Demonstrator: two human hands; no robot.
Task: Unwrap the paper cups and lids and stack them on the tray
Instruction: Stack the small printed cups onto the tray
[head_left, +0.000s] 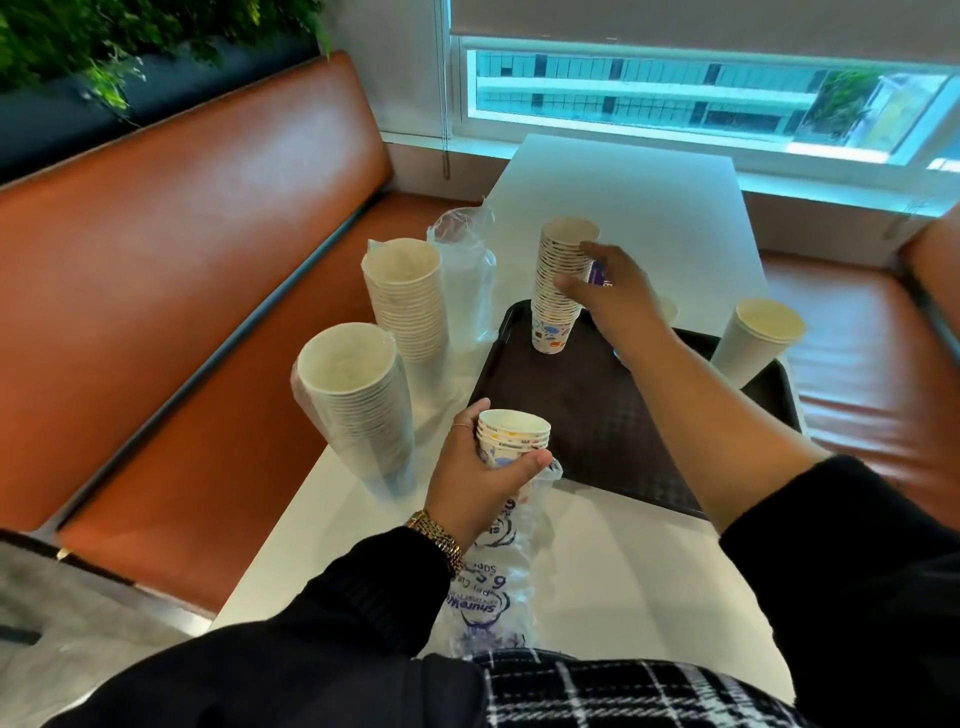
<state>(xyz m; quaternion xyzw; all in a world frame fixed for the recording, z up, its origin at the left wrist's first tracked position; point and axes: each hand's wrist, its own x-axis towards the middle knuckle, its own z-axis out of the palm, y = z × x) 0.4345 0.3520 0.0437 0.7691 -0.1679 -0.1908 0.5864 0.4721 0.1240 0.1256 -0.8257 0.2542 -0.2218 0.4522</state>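
Currently your left hand (480, 462) grips a short stack of printed cups (513, 436), thumb across the front and fingers curled round the back, just off the near left corner of the tray (597, 415). A printed plastic sleeve (498, 582) hangs from the bottom of that short stack and trails across the tabletop (623, 571) toward its near edge. Your right hand (610, 296) reaches over the tray, its thumb and fingers curled against the side of a tall stack of printed cups (558, 286), which stands upright on the tray's far left corner. A white cup (756, 340) sits at the tray's far right corner; whether it rests on the tray or just beside it cannot be told. Along the left edge of the tabletop, beside the tray, stand two tall stacks of white cups, the nearer one (358, 400) still wrapped in clear plastic, the farther one (410, 296) with its top bare. Behind them an empty clear sleeve (465, 270) stands crumpled. An orange bench (182, 260) runs along the tabletop's left side.
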